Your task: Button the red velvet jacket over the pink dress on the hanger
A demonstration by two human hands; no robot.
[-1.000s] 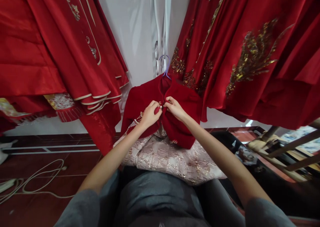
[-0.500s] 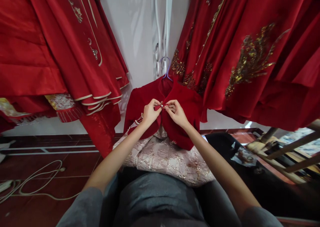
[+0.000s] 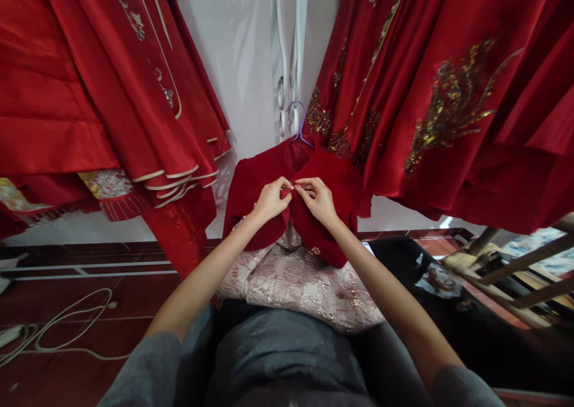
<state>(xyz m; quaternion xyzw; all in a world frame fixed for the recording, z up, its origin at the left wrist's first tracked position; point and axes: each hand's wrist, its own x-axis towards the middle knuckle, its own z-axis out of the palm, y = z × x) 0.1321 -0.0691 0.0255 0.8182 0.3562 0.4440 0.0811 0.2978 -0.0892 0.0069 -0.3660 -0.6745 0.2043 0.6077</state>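
Two pinches: your left hand (image 3: 272,199), right hand (image 3: 320,199) nearly together, clamped on beaded closure (image 3: 293,186) of red jacket (image 3: 311,230); purple hanger (image 3: 299,135) beyond hands, pale brocade cloth (image 3: 300,284) below.

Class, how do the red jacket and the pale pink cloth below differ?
The red jacket is dark and largely plain; the pale pink cloth is shiny and patterned. The jacket has a purple hanger; the cloth shows none. Left hand and right hand touch the jacket, not the cloth. Both are fabric.
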